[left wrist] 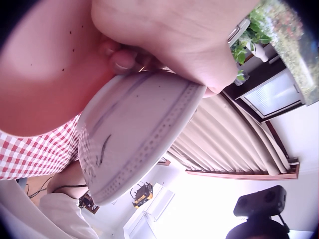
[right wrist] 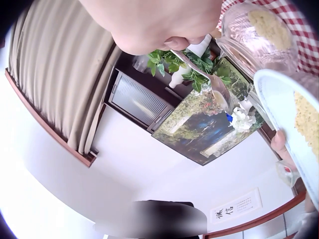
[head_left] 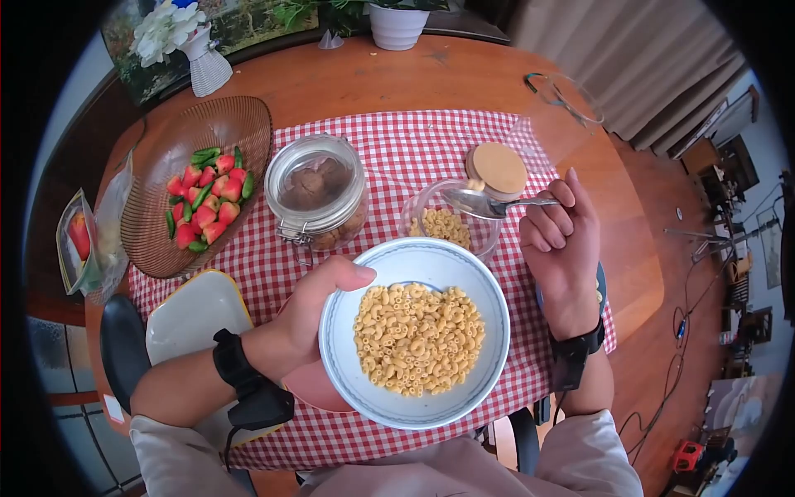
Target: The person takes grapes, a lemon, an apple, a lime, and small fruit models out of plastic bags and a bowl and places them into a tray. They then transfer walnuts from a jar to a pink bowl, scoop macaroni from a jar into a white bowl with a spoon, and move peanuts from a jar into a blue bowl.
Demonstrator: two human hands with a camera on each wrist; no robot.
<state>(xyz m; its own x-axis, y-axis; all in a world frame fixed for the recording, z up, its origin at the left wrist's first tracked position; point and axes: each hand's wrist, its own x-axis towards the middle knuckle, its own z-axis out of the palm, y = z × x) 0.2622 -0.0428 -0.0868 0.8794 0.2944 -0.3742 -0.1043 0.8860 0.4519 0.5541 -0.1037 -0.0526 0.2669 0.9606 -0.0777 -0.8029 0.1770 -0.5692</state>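
A white bowl [head_left: 338, 352] with a blue-patterned rim holds a heap of elbow macaroni [head_left: 418, 341]. My left hand [head_left: 300, 313] grips its left side, thumb over the rim and fingers curled underneath, as the left wrist view shows. In my right hand [head_left: 559, 244] is a metal spoon [head_left: 476, 203], pinched by its handle. The spoon's head hangs over a clear jar [head_left: 407, 217] that has more macaroni in it, just behind the bowl. A round wooden lid [head_left: 497, 168] lies beside that jar.
A clip-top glass jar [head_left: 317, 186] with brown contents stands left of the macaroni jar. Farther left are a ribbed tray [head_left: 137, 224] of red and green produce and a white dish [head_left: 195, 311]. Part of a pink plate [head_left: 308, 388] shows under the bowl. A potted plant [head_left: 397, 26] stands behind.
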